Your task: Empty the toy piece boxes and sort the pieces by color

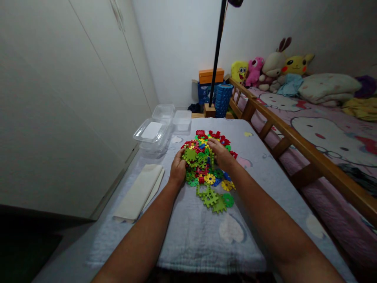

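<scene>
A heap of plastic interlocking pieces [206,157] in red, green, yellow and blue lies on a pale blue quilted cover [206,232]. My left hand [178,167] rests at the heap's left side, fingers curled round green pieces [191,156]. My right hand [222,155] lies on the heap from the right, fingers bent over the pieces; what it grips is hidden. A few joined green pieces [213,199] lie apart at the near edge of the heap.
Clear plastic boxes [153,133] with lids stand at the far left of the cover. A folded cream cloth [140,192] lies at the left. A wooden bed rail [294,137] runs along the right, with plush toys [273,65] behind. A black pole [216,55] stands beyond.
</scene>
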Demonstrator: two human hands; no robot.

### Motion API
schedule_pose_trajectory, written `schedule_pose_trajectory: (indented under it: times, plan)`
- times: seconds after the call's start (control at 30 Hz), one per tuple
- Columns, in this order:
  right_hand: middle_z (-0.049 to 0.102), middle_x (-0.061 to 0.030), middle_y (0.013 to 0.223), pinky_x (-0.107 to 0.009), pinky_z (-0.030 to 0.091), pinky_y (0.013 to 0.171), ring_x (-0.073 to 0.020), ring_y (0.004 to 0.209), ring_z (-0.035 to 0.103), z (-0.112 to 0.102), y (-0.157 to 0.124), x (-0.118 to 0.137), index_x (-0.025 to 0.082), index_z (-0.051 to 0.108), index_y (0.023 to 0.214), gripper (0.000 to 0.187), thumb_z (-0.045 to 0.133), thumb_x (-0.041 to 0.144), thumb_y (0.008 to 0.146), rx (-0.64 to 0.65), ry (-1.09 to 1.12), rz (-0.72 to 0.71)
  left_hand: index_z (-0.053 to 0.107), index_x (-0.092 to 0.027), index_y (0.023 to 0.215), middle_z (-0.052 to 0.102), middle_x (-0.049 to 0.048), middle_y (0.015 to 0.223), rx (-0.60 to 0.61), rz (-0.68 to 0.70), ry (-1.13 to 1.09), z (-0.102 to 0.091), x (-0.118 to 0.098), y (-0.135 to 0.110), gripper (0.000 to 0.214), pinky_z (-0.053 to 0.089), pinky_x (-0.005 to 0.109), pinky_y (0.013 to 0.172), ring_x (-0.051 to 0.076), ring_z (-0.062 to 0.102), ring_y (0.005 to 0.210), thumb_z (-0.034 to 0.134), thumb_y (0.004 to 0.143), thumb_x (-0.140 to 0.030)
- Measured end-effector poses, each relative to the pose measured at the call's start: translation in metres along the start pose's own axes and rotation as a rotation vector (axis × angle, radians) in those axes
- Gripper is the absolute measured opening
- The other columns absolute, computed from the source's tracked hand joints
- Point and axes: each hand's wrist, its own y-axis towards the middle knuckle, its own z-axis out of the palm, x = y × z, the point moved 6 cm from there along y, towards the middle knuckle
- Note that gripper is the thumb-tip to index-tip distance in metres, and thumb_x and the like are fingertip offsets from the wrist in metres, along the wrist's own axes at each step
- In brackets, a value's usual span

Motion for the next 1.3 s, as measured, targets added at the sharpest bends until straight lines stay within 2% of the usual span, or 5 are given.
schedule_pose_trajectory:
  times: [0.27, 0.47, 0.7, 1.1, 1.3]
  plan:
    - [0.064, -0.0150, 0.115, -0.048, 0.041, 0.103, -0.0311, 0.114, 0.057, -0.083, -0.027, -0.013, 0.017, 0.064, 0.111, 0.041, 0.060, 0.041, 0.078, -0.326, -0.948, -0.175, 0.049, -0.019, 0.141, 0.052, 0.0143, 0.145, -0.015, 0.104, 0.343, -0.007, -0.021, -0.005, 0.062, 0.033, 0.049, 0.119, 0.029, 0.045, 0.140, 0.059, 0.087, -0.048]
    - [0.054, -0.0222, 0.137, -0.054, 0.035, 0.111, -0.0379, 0.131, 0.047, -0.079, -0.025, -0.049, 0.012, 0.044, 0.143, 0.078, 0.065, 0.052, 0.080, -0.303, -1.272, -0.070, 0.038, -0.017, 0.149, 0.054, 0.0199, 0.144, 0.115, 0.056, 0.720, 0.009, -0.017, -0.009, 0.093, 0.034, 0.058, 0.115, 0.039, 0.049, 0.136, 0.075, 0.074, -0.057]
    - [0.048, -0.0192, 0.149, -0.048, 0.037, 0.114, -0.0321, 0.137, 0.048, -0.043, -0.006, -0.048, 0.015, 0.033, 0.150, 0.087, 0.070, 0.040, 0.075, -0.103, -0.832, -0.166, 0.030, -0.018, 0.154, 0.053, 0.0173, 0.148, 0.282, 0.128, 0.599, 0.021, -0.023, -0.008, 0.102, 0.043, 0.049, 0.112, 0.035, 0.053, 0.135, 0.079, 0.072, -0.051]
    - [0.073, -0.0034, 0.111, -0.042, 0.057, 0.094, -0.0232, 0.099, 0.071, -0.007, 0.003, -0.050, 0.026, 0.053, 0.122, 0.067, 0.084, 0.034, 0.063, -0.055, 0.195, 0.043, 0.013, -0.023, 0.160, 0.050, 0.0166, 0.151, 0.379, 0.052, 0.277, 0.042, -0.019, -0.002, 0.127, 0.045, 0.047, 0.110, 0.033, 0.053, 0.136, 0.089, 0.060, -0.040]
    - [0.075, -0.0010, 0.093, -0.035, 0.061, 0.076, -0.0199, 0.081, 0.072, -0.006, 0.000, -0.040, 0.024, 0.060, 0.108, 0.049, 0.082, 0.035, 0.065, -0.033, 0.389, 0.181, 0.026, -0.023, 0.154, 0.063, 0.0111, 0.136, 0.219, 0.058, 0.167, 0.035, -0.019, -0.001, 0.101, 0.051, 0.041, 0.104, 0.025, 0.067, 0.116, 0.079, 0.070, -0.034]
